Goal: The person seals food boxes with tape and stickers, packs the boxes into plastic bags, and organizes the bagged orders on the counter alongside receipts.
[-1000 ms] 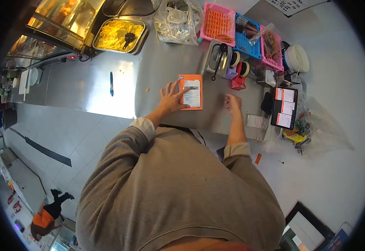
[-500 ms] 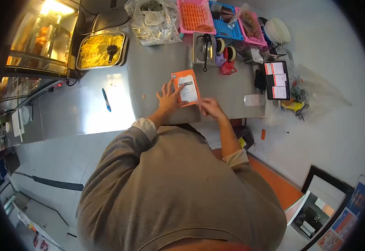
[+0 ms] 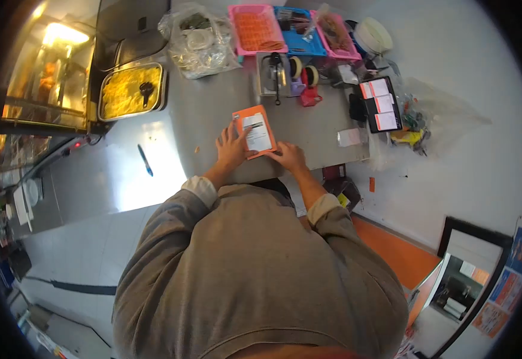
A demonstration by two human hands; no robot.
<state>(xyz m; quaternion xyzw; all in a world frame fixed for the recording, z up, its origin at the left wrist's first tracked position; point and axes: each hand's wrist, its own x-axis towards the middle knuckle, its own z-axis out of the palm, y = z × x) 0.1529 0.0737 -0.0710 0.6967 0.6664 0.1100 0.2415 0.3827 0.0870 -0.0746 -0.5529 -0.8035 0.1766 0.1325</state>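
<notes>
A flat orange packet (image 3: 248,113) with a white printed label (image 3: 259,139) lies on the metal counter in front of me. My left hand (image 3: 232,148) rests at its left edge with the fingers spread, some of them reaching onto the label. At the packet's lower right corner is my right hand (image 3: 289,157), its fingers closed on that corner. Whether the packet is a box or an envelope I cannot tell. Left of my left hand, a small orange-brown scrap (image 3: 197,149) sits on the counter.
A pen (image 3: 145,160) lies on the left, below a tray of yellow food (image 3: 117,96) with a black scoop. Pink basket (image 3: 261,27), blue basket (image 3: 301,45) and tape dispenser (image 3: 310,96) stand at the back. A tablet (image 3: 382,105) is at the right.
My right hand has come in and closed on the packet's lower right corner. My left hand stays spread at its left edge. The whole view has shifted slightly.
</notes>
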